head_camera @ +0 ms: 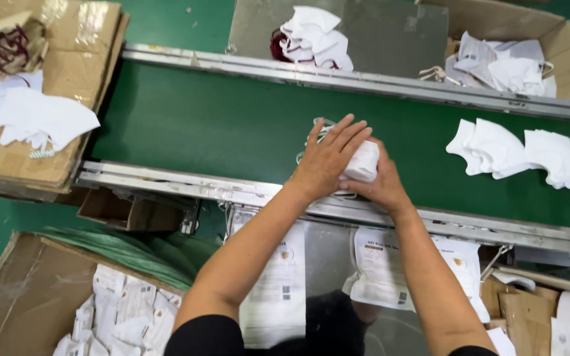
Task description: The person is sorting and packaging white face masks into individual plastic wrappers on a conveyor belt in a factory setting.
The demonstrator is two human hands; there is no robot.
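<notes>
Seen from above, a person's two bare arms reach forward over a metal rail [186, 186] onto a green conveyor belt [219, 125]. The left hand [328, 160] lies flat with fingers spread on top of a small stack of white folded face masks [363, 162], and the right hand [382, 184] cups the stack from the right and near side, so both hands are pressed together around it. The stack sits at the near edge of the belt, just beyond the rail, with thin ear loops [316, 128] poking out to the far left of the hands.

Further right on the belt lies a row of loose white masks [526, 155]. Beyond the far rail, a pile of masks [313, 38] rests on a grey metal sheet, and a cardboard box [549, 29] at the far right holds more. At the far left, a flattened cardboard surface [67, 59] carries a few masks. Near the person, white printed pouches [380, 267] lie on a metal worktop, and a box at the near left [28, 296] is filled with more pouches
</notes>
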